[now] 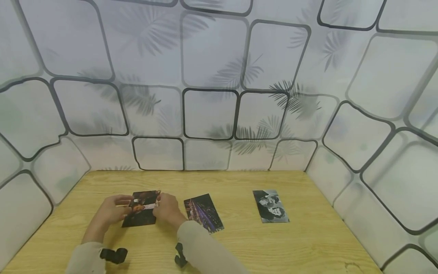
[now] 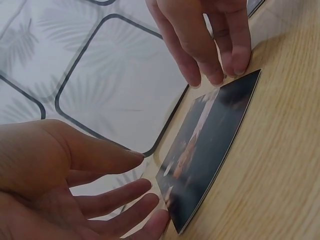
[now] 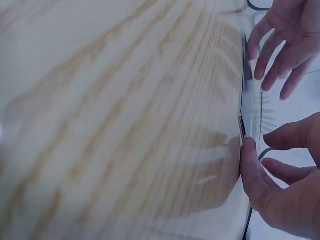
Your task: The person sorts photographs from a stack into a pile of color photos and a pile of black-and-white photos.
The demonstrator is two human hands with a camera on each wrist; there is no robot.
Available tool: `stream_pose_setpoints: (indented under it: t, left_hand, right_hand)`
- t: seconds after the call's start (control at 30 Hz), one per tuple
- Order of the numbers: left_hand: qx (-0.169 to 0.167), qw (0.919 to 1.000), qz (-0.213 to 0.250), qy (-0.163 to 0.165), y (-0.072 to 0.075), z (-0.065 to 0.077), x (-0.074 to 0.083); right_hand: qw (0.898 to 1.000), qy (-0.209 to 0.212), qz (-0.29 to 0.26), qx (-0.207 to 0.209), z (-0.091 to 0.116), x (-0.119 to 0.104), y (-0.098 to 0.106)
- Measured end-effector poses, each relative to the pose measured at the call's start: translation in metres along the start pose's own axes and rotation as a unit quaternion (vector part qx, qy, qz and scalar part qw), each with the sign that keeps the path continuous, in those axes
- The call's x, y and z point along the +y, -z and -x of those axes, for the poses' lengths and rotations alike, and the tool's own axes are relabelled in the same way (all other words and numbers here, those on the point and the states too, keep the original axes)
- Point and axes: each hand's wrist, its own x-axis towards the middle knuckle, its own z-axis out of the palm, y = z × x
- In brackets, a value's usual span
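Observation:
A dark glossy photo (image 1: 143, 217) with a pale band across it lies on the left part of the wooden table, between both hands. My left hand (image 1: 111, 210) is at its left edge, thumb and fingers spread apart; in the left wrist view the fingertips of this hand (image 2: 75, 185) reach the photo's near end (image 2: 210, 145). At the opposite edge, my right hand (image 1: 168, 210) touches the photo with its fingertips. The right wrist view shows the thumb of the right hand (image 3: 285, 185) apart from the fingers. Whether the photo is a single sheet I cannot tell.
Right of the hands lies a photo with purple streaks (image 1: 203, 213), tilted and partly covered by the right sleeve (image 1: 205, 243). Farther right is a black-and-white photo (image 1: 271, 206). Patterned cloth walls (image 1: 212, 114) border the wooden table (image 1: 308, 243) at the back and sides.

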Motion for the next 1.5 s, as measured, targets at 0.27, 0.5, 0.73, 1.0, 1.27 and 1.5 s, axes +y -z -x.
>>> stream_pose_setpoints:
  t: [0.27,0.5,0.73,1.0,1.27,1.5]
  left_hand:
    - [0.004,1.0,0.009,0.002,0.001,0.002,0.0]
    - [0.01,0.9992,-0.016,-0.036,0.002,0.003,0.008]
    - [-0.004,0.9973,-0.02,-0.07,-0.008,0.004,0.029]
    - [-0.032,0.9932,-0.035,-0.106,-0.031,0.004,0.049]
    - [-0.05,0.991,-0.015,-0.123,-0.06,0.008,0.063]
    - [-0.06,0.991,0.004,-0.12,-0.087,0.006,0.068]
  right_hand:
    - [1.0,-0.013,-0.016,-0.001,0.002,0.001,0.003]
    - [0.999,-0.01,-0.037,-0.017,0.0,0.009,0.018]
    - [0.996,-0.007,-0.068,-0.055,0.004,0.019,0.044]
    - [0.994,0.004,-0.065,-0.09,0.011,0.032,0.072]
    - [0.995,0.004,-0.05,-0.088,0.012,0.053,0.091]
    - [0.995,0.009,-0.058,-0.079,0.015,0.071,0.106]
